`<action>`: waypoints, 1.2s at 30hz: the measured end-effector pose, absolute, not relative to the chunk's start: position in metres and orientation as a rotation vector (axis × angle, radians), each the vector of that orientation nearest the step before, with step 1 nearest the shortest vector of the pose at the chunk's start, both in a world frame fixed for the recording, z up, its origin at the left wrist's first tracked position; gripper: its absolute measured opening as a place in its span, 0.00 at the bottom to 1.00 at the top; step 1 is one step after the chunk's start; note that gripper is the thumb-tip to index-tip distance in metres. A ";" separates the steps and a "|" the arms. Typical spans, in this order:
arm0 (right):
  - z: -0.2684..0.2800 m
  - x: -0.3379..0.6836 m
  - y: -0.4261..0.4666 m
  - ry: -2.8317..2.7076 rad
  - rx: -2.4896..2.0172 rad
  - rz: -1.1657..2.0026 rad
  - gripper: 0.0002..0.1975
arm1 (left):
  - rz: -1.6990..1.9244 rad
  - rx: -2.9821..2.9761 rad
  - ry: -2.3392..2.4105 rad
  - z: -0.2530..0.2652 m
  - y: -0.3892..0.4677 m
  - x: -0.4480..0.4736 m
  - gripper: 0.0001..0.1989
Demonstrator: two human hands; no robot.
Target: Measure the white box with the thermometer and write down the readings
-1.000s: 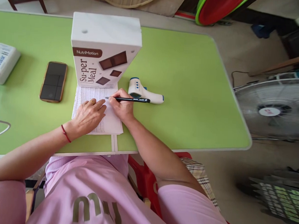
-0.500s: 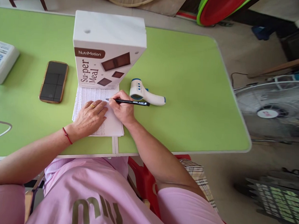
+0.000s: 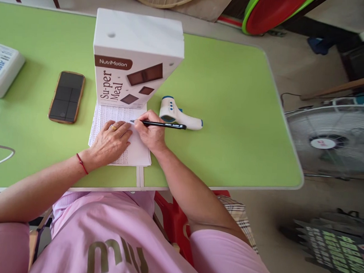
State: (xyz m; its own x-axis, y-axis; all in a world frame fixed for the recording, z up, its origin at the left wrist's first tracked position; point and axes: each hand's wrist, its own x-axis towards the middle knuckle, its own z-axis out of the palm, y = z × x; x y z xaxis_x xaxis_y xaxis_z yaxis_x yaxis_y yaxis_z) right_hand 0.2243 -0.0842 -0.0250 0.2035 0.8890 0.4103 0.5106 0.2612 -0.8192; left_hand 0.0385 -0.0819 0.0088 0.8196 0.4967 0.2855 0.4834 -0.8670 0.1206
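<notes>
Lettering on the box (image 3: 139, 58) reads "NutriMotion" and "Su-per Meal"; the paper's (image 3: 140, 152) rows of writing are too small to read. The right hand (image 3: 152, 134) pinches the pen (image 3: 170, 125) almost level, tip over the paper, while the left hand (image 3: 111, 143) lies unclenched, palm down, across the sheet beside it.

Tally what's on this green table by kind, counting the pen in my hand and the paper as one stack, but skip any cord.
Pen: 1
Paper stack: 1
Box: 1
Phone: 1
Thermometer: 1
White device, cut off at the picture's left edge: 1
Total: 6
</notes>
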 end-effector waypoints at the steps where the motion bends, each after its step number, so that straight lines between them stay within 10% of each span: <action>1: -0.025 0.224 -0.084 -1.446 -1.404 0.425 0.09 | 0.491 2.955 0.798 0.009 -0.082 0.039 0.12; 36: -0.025 0.225 -0.084 -1.417 -1.424 0.396 0.09 | 0.449 2.916 0.819 0.009 -0.083 0.038 0.14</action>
